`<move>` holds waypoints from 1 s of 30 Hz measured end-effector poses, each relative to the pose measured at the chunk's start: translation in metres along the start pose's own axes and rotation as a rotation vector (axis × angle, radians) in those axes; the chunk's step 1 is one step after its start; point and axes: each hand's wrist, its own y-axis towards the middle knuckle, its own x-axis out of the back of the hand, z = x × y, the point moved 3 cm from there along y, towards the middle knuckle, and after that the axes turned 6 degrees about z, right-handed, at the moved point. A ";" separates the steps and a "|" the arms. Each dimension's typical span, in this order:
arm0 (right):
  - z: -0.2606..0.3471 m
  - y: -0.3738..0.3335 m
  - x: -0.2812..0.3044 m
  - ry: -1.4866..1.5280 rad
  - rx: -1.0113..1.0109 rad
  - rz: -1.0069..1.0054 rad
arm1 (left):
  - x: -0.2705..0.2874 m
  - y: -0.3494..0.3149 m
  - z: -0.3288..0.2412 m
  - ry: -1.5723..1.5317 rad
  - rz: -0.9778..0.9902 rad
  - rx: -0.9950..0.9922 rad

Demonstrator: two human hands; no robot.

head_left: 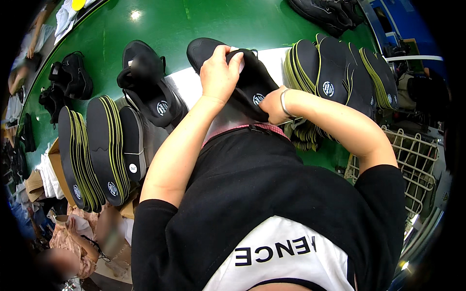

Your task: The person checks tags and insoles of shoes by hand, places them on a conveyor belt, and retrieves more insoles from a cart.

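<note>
A black shoe lies in front of me, toe pointing away, on a pale metal sheet. My left hand is closed on the tongue and upper near its opening. My right hand grips the heel end, with its fingers partly hidden at the collar. Inside the shoe shows a dark insole with a round white print. To the left, apart from both hands, sits a second black shoe, its opening facing me and a similar printed insole inside.
Stacks of black insoles with yellow-green edges stand at the left and right. More black shoes rest on the green table, others at the far right. A wire basket is at my right; another person sits lower left.
</note>
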 end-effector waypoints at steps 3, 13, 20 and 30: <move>-0.002 0.005 0.001 0.023 0.001 0.042 | 0.001 0.002 0.000 -0.002 0.013 0.032; -0.009 0.008 0.021 0.656 0.267 -0.966 | -0.009 0.008 0.036 -0.458 0.197 0.185; -0.004 0.100 0.059 0.483 0.263 -1.133 | -0.009 0.012 0.044 -0.758 0.432 0.356; -0.022 0.131 0.062 0.548 0.223 -0.992 | -0.012 0.014 0.050 -0.746 0.509 0.385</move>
